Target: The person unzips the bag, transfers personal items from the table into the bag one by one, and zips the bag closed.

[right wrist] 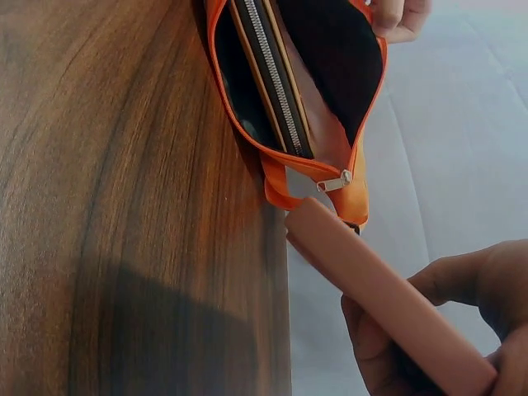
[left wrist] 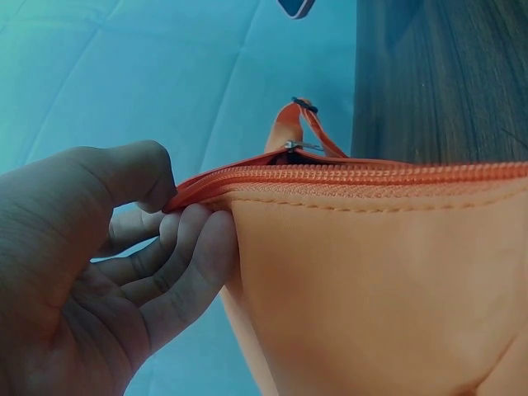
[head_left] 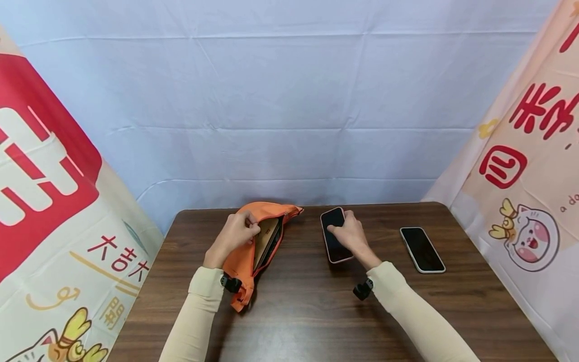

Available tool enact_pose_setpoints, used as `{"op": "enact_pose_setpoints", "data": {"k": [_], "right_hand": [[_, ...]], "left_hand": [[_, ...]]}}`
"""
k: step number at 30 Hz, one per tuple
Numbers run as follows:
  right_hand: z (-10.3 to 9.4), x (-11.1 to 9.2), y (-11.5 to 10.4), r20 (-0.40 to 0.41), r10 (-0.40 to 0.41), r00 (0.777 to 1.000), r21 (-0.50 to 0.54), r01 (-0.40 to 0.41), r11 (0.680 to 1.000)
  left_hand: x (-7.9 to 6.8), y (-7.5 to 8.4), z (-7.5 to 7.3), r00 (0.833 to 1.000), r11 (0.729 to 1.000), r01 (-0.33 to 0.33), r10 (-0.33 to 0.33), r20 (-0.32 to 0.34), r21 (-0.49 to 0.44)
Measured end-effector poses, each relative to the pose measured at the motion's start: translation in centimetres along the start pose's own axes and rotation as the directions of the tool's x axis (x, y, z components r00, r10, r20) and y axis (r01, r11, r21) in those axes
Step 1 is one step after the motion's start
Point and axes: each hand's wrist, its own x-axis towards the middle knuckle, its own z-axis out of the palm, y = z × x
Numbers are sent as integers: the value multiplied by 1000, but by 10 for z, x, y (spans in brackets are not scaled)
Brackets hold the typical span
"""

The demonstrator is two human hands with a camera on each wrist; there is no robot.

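An orange zippered waist bag [head_left: 242,259] lies at the left of the table with its zip undone. My left hand [head_left: 235,232] pinches the bag's zipped edge between thumb and fingers, spreading the mouth. Inside sits a tan wallet [right wrist: 276,78] with a metal zip, seen best in the right wrist view. My right hand [head_left: 350,234] grips a smartphone [head_left: 333,246] in a pink case by its sides, to the right of the bag and apart from it. The right wrist view shows the phone [right wrist: 388,297] edge-on, raised off the table.
A second smartphone [head_left: 422,250] in a white case lies screen up on the right of the wooden table [head_left: 294,322]. A pale cloth [head_left: 280,100] hangs behind the table's far edge, with printed cloths at both sides.
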Motion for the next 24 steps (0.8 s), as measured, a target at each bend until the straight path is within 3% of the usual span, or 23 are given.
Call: {"op": "enact_pose_setpoints", "data": {"k": [14,24], "right_hand": [[7,-3,-8,-7,-6,1000,-11,6,1000],[12,-6,-12,10,-27,1000,42,26,999]], "left_hand": [[-1,1,-1,1000,1000,-5,5,0,4],[-2,2,-1,1000,1000,14,-13,3,-13]]}}
